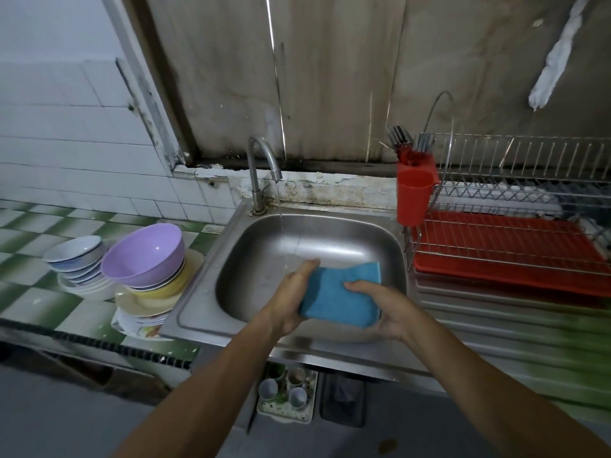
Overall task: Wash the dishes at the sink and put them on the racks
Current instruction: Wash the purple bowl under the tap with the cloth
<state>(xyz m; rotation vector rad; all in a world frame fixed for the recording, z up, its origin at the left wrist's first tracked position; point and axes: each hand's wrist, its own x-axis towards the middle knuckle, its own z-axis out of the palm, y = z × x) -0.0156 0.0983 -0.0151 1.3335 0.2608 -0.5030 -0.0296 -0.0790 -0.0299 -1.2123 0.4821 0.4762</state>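
Over the steel sink [393, 256] both hands hold a blue sponge cloth [340, 295]. My left hand [291, 299] grips its left edge from below, and my right hand [386, 309] holds its right side with the thumb on top. A thin stream of water runs from the tap [261, 166] into the basin just behind my left hand. On the counter left of the sink stands a pile of dishes: a purple bowl [145, 256] on yellow and white plates [155, 299], beside stacked white bowls [77, 259].
A wire dish rack [515, 200] with a red drip tray [509, 252] stands right of the sink. A red cutlery holder [415, 196] with forks and spoons hangs on its left end. A tray of cups [287, 395] sits under the sink.
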